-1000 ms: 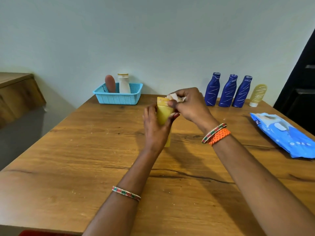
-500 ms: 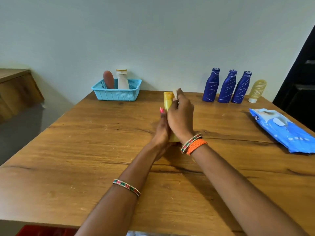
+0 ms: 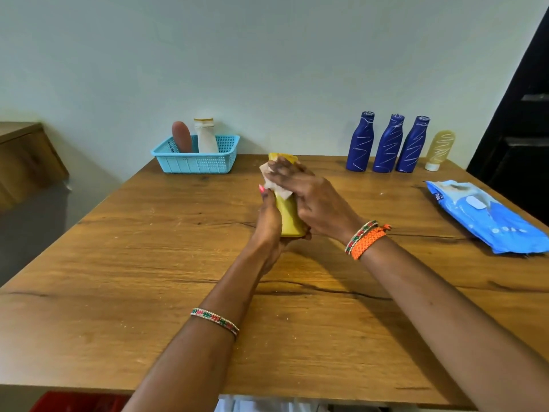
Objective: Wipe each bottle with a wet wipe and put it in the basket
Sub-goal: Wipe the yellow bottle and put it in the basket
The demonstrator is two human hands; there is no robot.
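Observation:
A yellow bottle (image 3: 289,217) stands upright over the middle of the wooden table (image 3: 148,278). My left hand (image 3: 269,221) grips its lower part from the left. My right hand (image 3: 312,197) presses a white wet wipe (image 3: 271,181) against the bottle's upper left side, fingers wrapped over the top. At the back left, a light blue basket (image 3: 197,165) holds a brown bottle (image 3: 181,141) and a white bottle (image 3: 206,136). Three dark blue bottles (image 3: 387,144) and a pale yellow bottle (image 3: 439,150) stand in a row at the back right.
A blue pack of wet wipes (image 3: 487,215) lies near the table's right edge. A wooden cabinet (image 3: 26,162) stands left of the table, and a dark door frame (image 3: 523,114) is at the far right. Something red (image 3: 77,402) shows under the table's front edge.
My right hand has slid the wipe from the cap over to the bottle's upper left side. The bottle has turned slightly in my left hand.

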